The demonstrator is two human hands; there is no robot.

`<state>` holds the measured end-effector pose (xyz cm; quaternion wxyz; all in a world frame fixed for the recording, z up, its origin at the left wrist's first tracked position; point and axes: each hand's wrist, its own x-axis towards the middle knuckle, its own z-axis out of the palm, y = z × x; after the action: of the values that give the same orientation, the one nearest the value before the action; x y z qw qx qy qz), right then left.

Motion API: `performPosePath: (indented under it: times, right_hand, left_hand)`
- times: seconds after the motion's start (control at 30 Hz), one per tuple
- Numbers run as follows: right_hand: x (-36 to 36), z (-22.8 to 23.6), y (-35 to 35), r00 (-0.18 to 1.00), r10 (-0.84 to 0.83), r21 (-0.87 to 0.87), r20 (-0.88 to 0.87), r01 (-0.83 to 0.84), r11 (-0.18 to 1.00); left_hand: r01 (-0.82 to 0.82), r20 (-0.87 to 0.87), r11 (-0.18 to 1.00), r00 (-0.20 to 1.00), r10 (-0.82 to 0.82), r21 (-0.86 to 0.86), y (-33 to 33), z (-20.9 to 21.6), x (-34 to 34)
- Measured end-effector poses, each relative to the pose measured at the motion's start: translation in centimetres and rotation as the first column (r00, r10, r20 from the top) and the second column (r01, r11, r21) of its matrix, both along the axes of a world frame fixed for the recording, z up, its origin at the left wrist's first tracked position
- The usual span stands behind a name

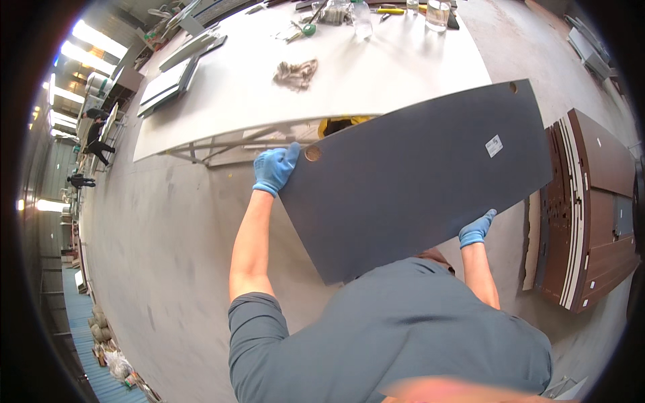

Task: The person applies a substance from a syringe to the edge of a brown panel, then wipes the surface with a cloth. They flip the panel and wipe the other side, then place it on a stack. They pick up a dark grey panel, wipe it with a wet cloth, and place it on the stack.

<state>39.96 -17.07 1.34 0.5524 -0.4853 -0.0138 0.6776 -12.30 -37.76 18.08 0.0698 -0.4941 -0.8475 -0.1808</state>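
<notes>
The left hand (274, 169), in a light blue work glove, pinches the edge of a large, flat, dark grey rectangular panel (416, 181) at its upper left corner; its fingers are bent close together around that edge, partly hidden. The right hand (477, 230), in a matching glove, supports the panel's lower edge toward its right end, with one digit showing along the edge; the other fingers are behind the panel, so I cannot tell how they are set.

The panel is in front of the person's body, tilted, its right end higher than its left. On its face are a brown round recess (313, 154) beside the left hand, a smaller brown round recess (513, 87) at the upper right corner, and a small white printed label (494, 146) toward the right end. Just below the panel is the person's dark grey short-sleeved shirt (416, 329).

Beyond the panel's upper edge stretches a long white counter (383, 74) on a metal frame. It carries a crumpled beige cloth (295, 74), a clear plastic bottle (361, 19) and a clear jar (437, 16) farther back, and stacked white and dark boards (176, 80) to the panel's far left. Right of the panel, a tall stack of brown boards (605, 215) stands on the grey floor (175, 255). Far left of the panel, people in dark clothing (99, 138) are small in the distance.
</notes>
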Motion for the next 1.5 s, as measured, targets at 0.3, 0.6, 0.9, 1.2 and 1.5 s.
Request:
performPosePath:
  times: [0.3, 0.6, 0.9, 1.2, 1.5]
  right_hand:
    - [-13.2, -2.0, 8.0, 0.986, -0.052, -0.061, 0.161, 0.062, 0.996]
    - [-22.2, -1.4, 6.6, 0.875, -0.184, -0.179, 0.448, 0.289, 0.941]
    - [-21.7, -4.1, 6.0, 0.832, -0.093, -0.236, 0.546, 0.259, 0.937]
    - [-22.2, -4.8, 6.1, 0.888, -0.088, -0.285, 0.451, 0.237, 0.929]
    - [-23.2, -3.2, 6.5, 0.961, -0.028, -0.287, 0.276, 0.110, 0.952]
  left_hand:
    - [0.085, 0.229, 0.976, 0.973, -0.038, -0.201, 15.8, -7.4, -17.7]
    - [0.282, 0.295, 0.929, 0.933, -0.207, -0.241, 23.4, -15.0, -26.9]
    - [-0.276, 0.041, 0.958, 0.961, 0.273, 0.077, 25.2, -12.5, -30.2]
    - [-0.345, 0.065, 0.938, 0.936, 0.347, -0.031, 39.4, -20.2, -31.6]
    - [0.210, 0.106, 0.963, 0.975, -0.194, -0.170, 52.3, -19.3, -19.9]
